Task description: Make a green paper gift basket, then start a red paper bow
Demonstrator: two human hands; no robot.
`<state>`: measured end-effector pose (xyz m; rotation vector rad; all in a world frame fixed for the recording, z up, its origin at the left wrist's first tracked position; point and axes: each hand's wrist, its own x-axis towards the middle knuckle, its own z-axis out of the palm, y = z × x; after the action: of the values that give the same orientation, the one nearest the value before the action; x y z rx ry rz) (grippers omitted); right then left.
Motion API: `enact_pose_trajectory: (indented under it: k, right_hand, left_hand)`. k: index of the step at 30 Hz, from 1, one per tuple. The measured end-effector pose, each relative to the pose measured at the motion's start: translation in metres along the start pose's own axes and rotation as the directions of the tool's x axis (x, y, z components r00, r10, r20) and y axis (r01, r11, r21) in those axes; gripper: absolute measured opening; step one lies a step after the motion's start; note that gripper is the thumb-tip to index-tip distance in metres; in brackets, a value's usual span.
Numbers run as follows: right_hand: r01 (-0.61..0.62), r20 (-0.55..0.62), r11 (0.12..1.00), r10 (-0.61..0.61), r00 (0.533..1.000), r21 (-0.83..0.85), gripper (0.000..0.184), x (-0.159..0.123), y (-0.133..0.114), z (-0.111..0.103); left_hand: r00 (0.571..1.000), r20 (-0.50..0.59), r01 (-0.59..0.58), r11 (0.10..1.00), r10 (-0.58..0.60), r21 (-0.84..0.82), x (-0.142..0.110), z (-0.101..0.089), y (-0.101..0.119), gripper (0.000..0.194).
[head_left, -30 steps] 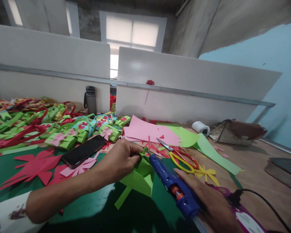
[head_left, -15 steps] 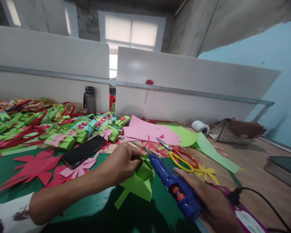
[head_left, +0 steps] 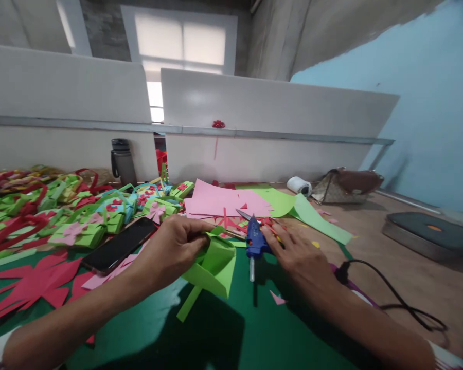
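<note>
Paper piece (head_left: 218, 275), bright green, folded, hollow, 1 strip (head_left: 189, 304) jutting below

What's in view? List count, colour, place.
Folded paper: one, green, centre
Glue gun: one, blue, centre
Scissors: one, silver blade showing, centre
Phone: one, black, left
Bottle: one, grey, back
Paper bags: many, mostly green, left
Paper flowers: several, red and pink, left
Sheets: several, pink and green, centre
Roll: one, white, back right
Handbag: one, brown-beige, back right
Box: one, dark, right
Cable: one, black, right
Panels: two, white, back
Worktop: one, green and brown, below
Left hand: one, on folded paper
Right hand: one, at glue gun
</note>
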<state>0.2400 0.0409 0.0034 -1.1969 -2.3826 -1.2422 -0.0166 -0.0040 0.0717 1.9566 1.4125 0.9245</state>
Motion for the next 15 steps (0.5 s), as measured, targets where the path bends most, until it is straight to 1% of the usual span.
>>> enact_pose_trajectory:
  k: [4,8,11,13,15]
  right_hand:
    - [0.048,0.136,0.999,-0.046,0.990,-0.018,0.047,-0.0017,-0.0111,0.0064]
    - [0.049,0.163,0.998,-0.054,0.985,0.039,0.051,-0.0019,-0.0125,0.0060]
    - [0.040,0.183,0.987,-0.069,0.981,0.157,0.049,-0.0038,-0.0092,0.0082]
    - [0.015,0.226,0.960,-0.080,0.971,0.278,0.047,-0.0054,-0.0067,0.0094]
    - [-0.014,0.272,0.925,-0.097,0.957,0.380,0.046,-0.0055,-0.0037,0.0062]
  left_hand:
    - [0.991,-0.063,-0.113,0.993,0.114,0.015,-0.0053,0.0037,0.0060,0.030]
    - [0.982,-0.087,-0.169,0.986,0.168,-0.007,-0.0082,0.0066,0.0068,0.031]
    - [0.984,-0.078,-0.165,0.986,0.163,-0.030,-0.0085,0.0070,0.0072,0.032]
    - [0.983,-0.076,-0.169,0.985,0.165,-0.041,-0.0083,0.0070,0.0078,0.032]
    - [0.979,-0.082,-0.189,0.981,0.186,-0.037,-0.0081,0.0071,0.0079,0.031]
